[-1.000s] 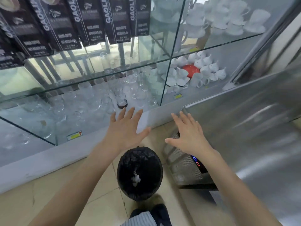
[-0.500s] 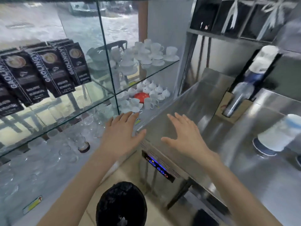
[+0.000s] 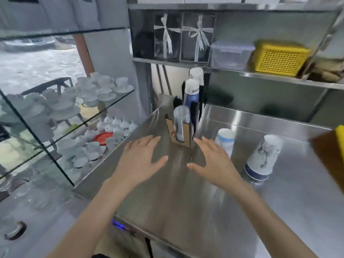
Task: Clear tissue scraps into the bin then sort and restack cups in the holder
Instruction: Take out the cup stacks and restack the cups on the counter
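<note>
My left hand (image 3: 140,161) and my right hand (image 3: 214,162) hover palm-down over the steel counter (image 3: 186,202), fingers spread, holding nothing. Just beyond them stands the cardboard cup holder (image 3: 181,134) with a clear plastic cup stack (image 3: 180,121) and a taller blue-and-white paper cup stack (image 3: 191,92) leaning in it. Two upside-down paper cup stacks stand on the counter: a white and light-blue one (image 3: 225,139) right behind my right hand, and a white one with a dark blue rim (image 3: 262,158) farther right. No tissue scraps or bin are in view.
A glass cabinet (image 3: 78,116) with white cups, saucers and a red dish stands to the left of the counter. On the steel shelf above sit a yellow basket (image 3: 279,57), a clear tub (image 3: 229,54) and ribboned dark boxes (image 3: 182,36). A brown and yellow object (image 3: 333,157) intrudes at right.
The view has swung up and right from the floor and black bin to the counter. Both open hands now hover in front of the cup holder; the bin has left the view.
</note>
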`<state>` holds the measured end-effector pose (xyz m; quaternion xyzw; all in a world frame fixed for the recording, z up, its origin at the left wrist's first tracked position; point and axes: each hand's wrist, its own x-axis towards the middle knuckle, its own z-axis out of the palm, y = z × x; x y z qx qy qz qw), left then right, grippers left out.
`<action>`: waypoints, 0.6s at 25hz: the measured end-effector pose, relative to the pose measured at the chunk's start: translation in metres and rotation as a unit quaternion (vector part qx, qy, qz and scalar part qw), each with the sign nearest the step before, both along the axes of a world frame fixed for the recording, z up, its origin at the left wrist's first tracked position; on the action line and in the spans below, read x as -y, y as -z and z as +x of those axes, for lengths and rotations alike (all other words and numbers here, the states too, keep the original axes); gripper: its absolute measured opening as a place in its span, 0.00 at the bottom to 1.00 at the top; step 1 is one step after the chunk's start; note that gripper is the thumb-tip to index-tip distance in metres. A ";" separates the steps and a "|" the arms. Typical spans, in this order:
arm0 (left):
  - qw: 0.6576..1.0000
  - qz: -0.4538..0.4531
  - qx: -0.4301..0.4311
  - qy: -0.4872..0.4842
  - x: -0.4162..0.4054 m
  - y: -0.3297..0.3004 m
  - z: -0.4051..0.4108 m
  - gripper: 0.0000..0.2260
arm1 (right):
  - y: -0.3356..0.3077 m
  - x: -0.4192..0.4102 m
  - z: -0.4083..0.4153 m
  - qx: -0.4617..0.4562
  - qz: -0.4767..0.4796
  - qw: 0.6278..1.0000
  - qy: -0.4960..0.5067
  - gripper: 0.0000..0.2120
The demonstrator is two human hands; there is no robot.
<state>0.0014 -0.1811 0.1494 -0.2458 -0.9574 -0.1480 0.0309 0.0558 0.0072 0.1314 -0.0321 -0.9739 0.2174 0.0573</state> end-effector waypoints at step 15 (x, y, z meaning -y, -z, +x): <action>0.994 0.022 0.047 0.094 -0.167 0.017 -0.038 0.30 | 0.023 -0.151 -0.002 0.016 -0.084 0.992 0.097 0.34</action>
